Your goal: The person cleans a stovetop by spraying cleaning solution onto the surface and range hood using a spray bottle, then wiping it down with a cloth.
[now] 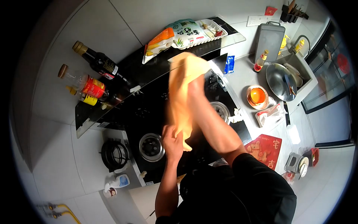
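A yellow-orange cloth (181, 100), blurred by motion, stretches over the black gas stove (147, 112). Its lower end is in my left hand (173, 143), whose fingers are closed around it beside the left burner (151, 147). The upper part drapes over my right hand (196, 84). Only the wrist and forearm show there, so the right fingers are hidden. My right forearm passes over the stove near the right burner (220, 111), which it partly covers.
Dark bottles (99, 63) and a red-labelled jar (91, 85) stand at the left. Food packages (186, 33) lie on the back ledge. At right are an orange bowl (258, 95), a wok (280, 82) by the sink and a sauce bottle (261, 61). Pan supports (114, 155) sit left of the stove.
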Motion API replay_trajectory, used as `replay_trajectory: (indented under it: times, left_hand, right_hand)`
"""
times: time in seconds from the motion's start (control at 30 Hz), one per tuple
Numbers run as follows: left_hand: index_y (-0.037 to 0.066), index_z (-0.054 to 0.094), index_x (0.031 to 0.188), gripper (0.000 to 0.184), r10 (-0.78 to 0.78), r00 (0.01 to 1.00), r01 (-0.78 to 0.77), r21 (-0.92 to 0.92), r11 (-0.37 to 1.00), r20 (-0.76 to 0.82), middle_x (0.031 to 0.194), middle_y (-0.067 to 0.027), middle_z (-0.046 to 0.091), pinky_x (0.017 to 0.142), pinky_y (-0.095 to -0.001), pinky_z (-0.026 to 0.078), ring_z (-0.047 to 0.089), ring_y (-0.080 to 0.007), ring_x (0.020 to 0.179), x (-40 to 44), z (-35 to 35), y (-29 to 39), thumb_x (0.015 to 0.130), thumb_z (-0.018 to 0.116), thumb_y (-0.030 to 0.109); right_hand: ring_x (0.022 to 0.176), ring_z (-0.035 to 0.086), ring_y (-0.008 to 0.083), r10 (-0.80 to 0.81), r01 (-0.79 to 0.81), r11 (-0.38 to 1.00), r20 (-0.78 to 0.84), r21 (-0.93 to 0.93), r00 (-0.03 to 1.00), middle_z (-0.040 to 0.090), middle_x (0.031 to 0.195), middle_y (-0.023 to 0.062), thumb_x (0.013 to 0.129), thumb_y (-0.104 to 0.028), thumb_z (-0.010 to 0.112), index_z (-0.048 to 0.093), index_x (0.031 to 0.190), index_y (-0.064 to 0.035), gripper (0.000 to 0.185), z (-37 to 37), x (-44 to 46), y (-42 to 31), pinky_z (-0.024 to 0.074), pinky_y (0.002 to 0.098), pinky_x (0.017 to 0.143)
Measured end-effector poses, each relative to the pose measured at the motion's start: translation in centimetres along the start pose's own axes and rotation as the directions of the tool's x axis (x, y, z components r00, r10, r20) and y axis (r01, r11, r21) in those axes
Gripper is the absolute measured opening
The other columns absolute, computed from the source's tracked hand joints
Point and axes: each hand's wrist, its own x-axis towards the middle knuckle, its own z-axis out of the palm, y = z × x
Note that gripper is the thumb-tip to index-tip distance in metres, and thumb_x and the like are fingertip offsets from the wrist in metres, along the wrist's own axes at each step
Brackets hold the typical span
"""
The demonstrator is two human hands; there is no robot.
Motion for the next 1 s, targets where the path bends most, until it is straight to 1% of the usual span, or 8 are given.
replay_trajectory:
  times: [0.2, 0.27, 0.3, 0.47, 0.57, 0.77, 0.8, 1.0]
  left_hand:
    - [-0.003, 0.066, 0.104, 0.016, -0.126, 0.99, 0.125, -0.027, 0.992, -0.058, 0.095, -0.0109, 0.06, 0.074, -0.0325, 0.048, 0.061, -0.022, 0.084, -1.9, -2.9, -3.2, 0.089, 0.07, -0.001]
    - [-0.004, 0.066, 0.105, 0.016, -0.131, 0.989, 0.13, -0.016, 0.991, -0.074, 0.095, -0.0111, 0.06, 0.073, -0.0328, 0.048, 0.06, -0.0221, 0.084, -1.9, -2.7, -3.6, 0.089, 0.069, -0.001]
    - [-0.003, 0.066, 0.104, 0.014, -0.099, 0.992, 0.098, -0.025, 0.995, -0.077, 0.094, -0.0083, 0.059, 0.074, -0.0302, 0.047, 0.059, -0.0181, 0.083, -1.3, -2.3, -2.5, 0.091, 0.069, 0.0]
    - [-0.002, 0.066, 0.113, 0.025, 0.059, 0.998, -0.058, -0.09, 0.994, 0.012, 0.111, -0.0106, 0.059, 0.09, -0.0312, 0.052, 0.064, -0.0219, 0.1, 1.7, 2.2, 1.8, 0.088, 0.07, -0.006]
    - [-0.002, 0.065, 0.118, 0.031, 0.122, 0.981, -0.104, -0.12, 0.987, 0.15, 0.116, -0.0128, 0.061, 0.092, -0.0327, 0.052, 0.065, -0.0247, 0.104, 2.8, 5.8, 3.1, 0.088, 0.07, -0.004]
    - [-0.003, 0.064, 0.123, 0.03, -0.067, 0.96, 0.121, -0.186, 0.975, 0.27, 0.109, -0.011, 0.071, 0.088, -0.0304, 0.053, 0.067, -0.015, 0.099, 1.1, 6.5, 3.8, 0.094, 0.068, 0.004]
    - [-0.003, 0.064, 0.123, 0.029, -0.106, 0.954, 0.171, -0.218, 0.961, 0.281, 0.108, -0.0099, 0.072, 0.087, -0.0295, 0.053, 0.066, -0.0127, 0.098, 0.8, 6.1, 3.7, 0.095, 0.067, 0.005]
    - [-0.004, 0.066, 0.117, 0.023, -0.223, 0.963, 0.257, -0.272, 0.928, 0.15, 0.101, -0.008, 0.073, 0.083, -0.0287, 0.052, 0.065, -0.0112, 0.092, -2.4, 3.9, 1.0, 0.095, 0.068, 0.002]
  right_hand:
    - [0.098, 0.067, 0.0219, -0.054, 0.138, 0.966, 0.346, -0.221, 0.937, 0.066, 0.108, 0.0095, 0.104, -0.016, 0.057, 0.06, 0.115, -0.0066, 0.015, 2.4, -4.1, 3.6, 0.0567, 0.0372, 0.085]
    - [0.097, 0.068, 0.0284, 0.481, -0.499, 0.687, 0.183, 0.528, 0.857, 0.068, 0.112, 0.0123, 0.105, -0.021, 0.053, 0.062, 0.115, -0.0054, 0.02, 2.7, -3.1, 0.6, 0.0572, 0.044, 0.09]
    - [0.097, 0.068, 0.0312, 0.489, -0.487, 0.692, 0.15, 0.533, 0.859, 0.069, 0.111, 0.0138, 0.104, -0.025, 0.051, 0.063, 0.112, -0.0053, 0.025, 2.3, -2.3, -1.5, 0.0572, 0.0462, 0.091]
    - [0.089, 0.071, 0.0288, 0.17, -0.292, 0.861, 0.307, 0.416, 0.936, 0.072, 0.098, 0.0126, 0.102, -0.038, 0.053, 0.066, 0.109, -0.0064, 0.035, -6.5, 5.6, -10.0, 0.0614, 0.045, 0.079]
    - [0.086, 0.071, 0.0259, 0.15, -0.135, 0.928, -0.017, 0.346, 0.988, 0.071, 0.098, 0.0123, 0.104, -0.034, 0.054, 0.066, 0.108, -0.0058, 0.03, -8.4, 8.5, -11.9, 0.0618, 0.0415, 0.075]
    - [0.083, 0.07, 0.0235, 0.089, -0.089, 0.972, 0.008, 0.219, 0.996, 0.07, 0.096, 0.0113, 0.102, -0.015, 0.059, 0.066, 0.106, -0.0048, 0.013, -8.5, 11.2, -6.7, 0.0618, 0.039, 0.073]
    - [0.08, 0.069, 0.0231, 0.059, -0.102, 0.822, 0.093, 0.561, 0.994, 0.069, 0.095, 0.0106, 0.102, -0.013, 0.061, 0.065, 0.101, -0.0058, 0.008, -7.9, 12.1, -4.1, 0.0612, 0.0397, 0.072]
    - [0.079, 0.065, 0.0226, 0.245, -0.24, 0.966, 0.043, -0.098, 0.969, 0.068, 0.093, 0.0108, 0.106, -0.018, 0.037, 0.061, 0.095, -0.003, 0.03, -3.6, 4.7, 5.1, 0.0548, 0.0359, 0.069]
